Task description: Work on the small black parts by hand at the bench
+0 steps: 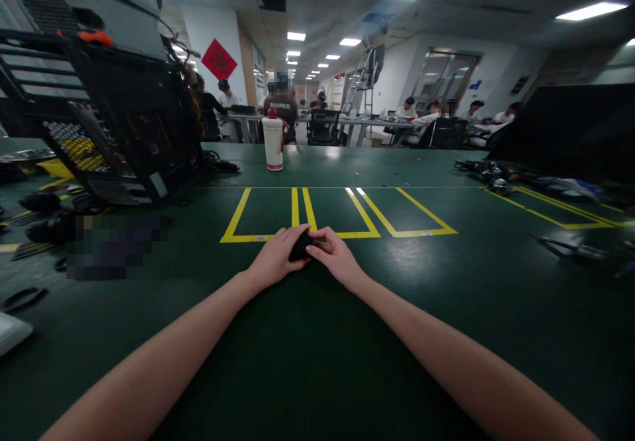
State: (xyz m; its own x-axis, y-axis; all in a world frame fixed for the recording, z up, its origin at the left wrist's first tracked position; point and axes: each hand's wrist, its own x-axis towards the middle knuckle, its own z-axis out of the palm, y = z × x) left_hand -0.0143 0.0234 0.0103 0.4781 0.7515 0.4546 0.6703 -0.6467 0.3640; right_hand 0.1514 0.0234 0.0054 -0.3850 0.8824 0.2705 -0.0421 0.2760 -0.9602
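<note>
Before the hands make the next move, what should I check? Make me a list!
1. Left hand on the black object: ok, fingers curl around it.
2. Right hand on it too: ok, fingertips at its right side.
3. What the object is: cannot tell, fingers cover much of it.
4. Yellow tape fully visible: not ok, the hands hide part.
5. White bottle upright: ok, it stands beyond the tape.

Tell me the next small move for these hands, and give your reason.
Probably turn the black object slightly with the right hand: the left hand cups its left side and could steady it, the right hand's thumb and fingers meet its right side, and the hands hide much of it.
</note>
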